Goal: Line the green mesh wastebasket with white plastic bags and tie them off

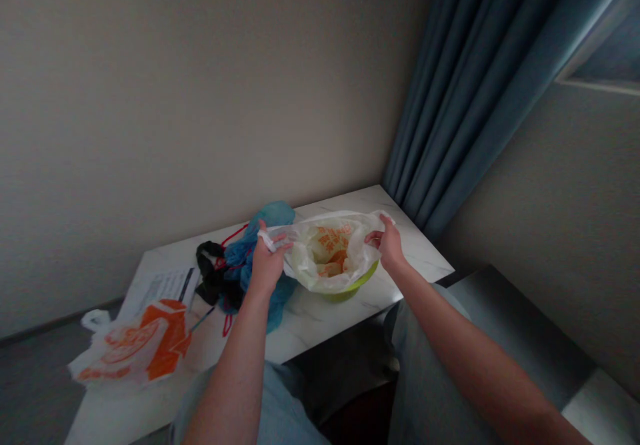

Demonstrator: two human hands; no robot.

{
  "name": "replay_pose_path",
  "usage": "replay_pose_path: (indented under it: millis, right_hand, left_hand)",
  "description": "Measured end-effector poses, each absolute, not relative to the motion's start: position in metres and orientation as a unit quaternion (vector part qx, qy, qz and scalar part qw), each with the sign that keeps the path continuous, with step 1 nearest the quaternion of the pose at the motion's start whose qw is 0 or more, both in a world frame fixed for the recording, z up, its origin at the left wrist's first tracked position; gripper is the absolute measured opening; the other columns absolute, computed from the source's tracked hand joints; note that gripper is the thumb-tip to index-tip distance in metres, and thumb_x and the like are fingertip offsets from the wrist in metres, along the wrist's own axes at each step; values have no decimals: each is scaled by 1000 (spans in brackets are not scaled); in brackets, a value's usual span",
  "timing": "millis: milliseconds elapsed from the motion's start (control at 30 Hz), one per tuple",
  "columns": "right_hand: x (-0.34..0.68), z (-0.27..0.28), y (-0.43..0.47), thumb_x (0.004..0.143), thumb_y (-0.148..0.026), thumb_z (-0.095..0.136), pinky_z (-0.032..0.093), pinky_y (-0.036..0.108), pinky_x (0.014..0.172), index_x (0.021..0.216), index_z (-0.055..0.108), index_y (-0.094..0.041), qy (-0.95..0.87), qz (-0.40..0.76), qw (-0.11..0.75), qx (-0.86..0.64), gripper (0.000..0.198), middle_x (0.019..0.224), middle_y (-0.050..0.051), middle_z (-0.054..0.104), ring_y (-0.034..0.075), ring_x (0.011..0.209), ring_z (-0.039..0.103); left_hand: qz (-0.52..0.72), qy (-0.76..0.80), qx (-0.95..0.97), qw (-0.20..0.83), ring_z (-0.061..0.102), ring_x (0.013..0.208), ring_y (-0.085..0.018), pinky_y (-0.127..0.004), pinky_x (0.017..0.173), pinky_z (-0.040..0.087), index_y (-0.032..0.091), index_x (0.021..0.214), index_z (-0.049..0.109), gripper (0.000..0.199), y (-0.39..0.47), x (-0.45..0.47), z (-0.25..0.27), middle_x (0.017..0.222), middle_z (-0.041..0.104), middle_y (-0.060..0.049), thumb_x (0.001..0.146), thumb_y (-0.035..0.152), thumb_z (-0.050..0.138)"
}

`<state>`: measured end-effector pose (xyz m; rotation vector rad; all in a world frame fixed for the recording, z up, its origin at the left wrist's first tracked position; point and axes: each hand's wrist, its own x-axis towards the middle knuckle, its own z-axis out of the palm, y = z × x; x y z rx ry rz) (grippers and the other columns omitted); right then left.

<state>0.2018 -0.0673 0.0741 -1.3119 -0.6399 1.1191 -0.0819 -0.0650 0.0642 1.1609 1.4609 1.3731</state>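
A white plastic bag [305, 258] with orange print is spread open over a green basin [345, 294], its mouth facing up toward me. My left hand [269, 252] grips the bag's left edge, with the thumb and fingers closed on the film. On the opposite side my right hand [387, 242] pinches the bag's right edge. Most of the basin is hidden under the bag; only its green front rim and side show. Orange print shows through the inside of the bag.
Left of the basin lies a heap of blue mesh fabric [275, 213] with red cords, beside a black bundle [213, 265]. Another orange-printed plastic bag [135, 348] and a printed sheet [157, 288] lie on the white marbled table [320, 342]. A blue curtain [450, 92] hangs at right.
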Motion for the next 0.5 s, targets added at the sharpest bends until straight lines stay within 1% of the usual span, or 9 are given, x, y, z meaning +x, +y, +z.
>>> replay_pose_path:
  millis: [67, 133, 200, 233, 267, 333, 367, 433, 500]
  right_hand:
    - [207, 77, -66, 91, -64, 34, 32, 28, 44, 120, 56, -20, -236, 541, 611, -528, 57, 49, -2, 54, 16, 39, 43]
    - [213, 78, -65, 93, -54, 33, 36, 29, 46, 116, 59, -17, -205, 606, 602, -478, 51, 48, -3, 49, 17, 41, 43]
    - [218, 80, -65, 92, -44, 38, 38, 29, 47, 107, 62, -14, -191, 654, 585, -439, 41, 47, -3, 44, 17, 41, 41]
    - [220, 82, -65, 90, -39, 40, 38, 29, 47, 103, 63, -14, -187, 671, 576, -428, 36, 47, -3, 42, 16, 41, 39]
    - [221, 83, -66, 88, -35, 42, 37, 29, 46, 101, 63, -14, -185, 684, 567, -420, 32, 48, -3, 42, 15, 41, 38]
    - [221, 88, -70, 86, -31, 44, 37, 28, 46, 100, 64, -14, -185, 703, 552, -409, 29, 49, -3, 44, 15, 41, 38]
    - [220, 90, -72, 85, -30, 45, 36, 27, 45, 102, 64, -14, -189, 708, 547, -404, 29, 49, -2, 46, 14, 41, 39]
    - [219, 96, -78, 85, -30, 47, 34, 26, 43, 107, 64, -15, -208, 715, 537, -397, 32, 51, -2, 50, 14, 41, 40]
    - [219, 101, -84, 84, -31, 49, 32, 25, 41, 113, 65, -16, -241, 716, 524, -393, 36, 53, -2, 55, 13, 40, 41]
  left_hand:
    - [538, 607, 448, 377, 72, 84, -20, -31, 78, 55, 25, 155, 25, 94, -63, -88, 61, 111, 70, -9, 73, 14, 68]
    - [541, 614, 447, 361, 72, 85, -21, -32, 80, 55, 21, 149, 39, 80, -62, -92, 61, 106, 72, -9, 73, 12, 61]
    - [538, 610, 464, 349, 72, 87, -23, -34, 83, 54, 18, 131, 60, 61, -64, -95, 64, 100, 73, -9, 71, 13, 57]
    - [530, 611, 475, 345, 72, 88, -24, -35, 84, 54, 17, 117, 69, 50, -65, -96, 65, 96, 74, -9, 69, 14, 55]
    - [521, 612, 486, 343, 71, 88, -25, -36, 85, 53, 18, 102, 73, 41, -66, -96, 67, 92, 74, -9, 66, 14, 54]
    - [499, 622, 494, 346, 70, 81, -25, -36, 81, 53, 19, 77, 74, 29, -69, -97, 70, 80, 74, -8, 60, 14, 51]
    - [486, 631, 494, 350, 69, 72, -25, -36, 75, 53, 20, 69, 72, 26, -70, -98, 71, 70, 71, -7, 57, 14, 50]
    - [466, 640, 492, 362, 60, 52, -22, -34, 59, 48, 21, 59, 68, 22, -73, -99, 75, 52, 63, -5, 52, 15, 48]
    - [444, 636, 493, 395, 48, 39, -18, -31, 47, 39, 22, 51, 64, 17, -76, -101, 80, 44, 56, -4, 50, 18, 47]
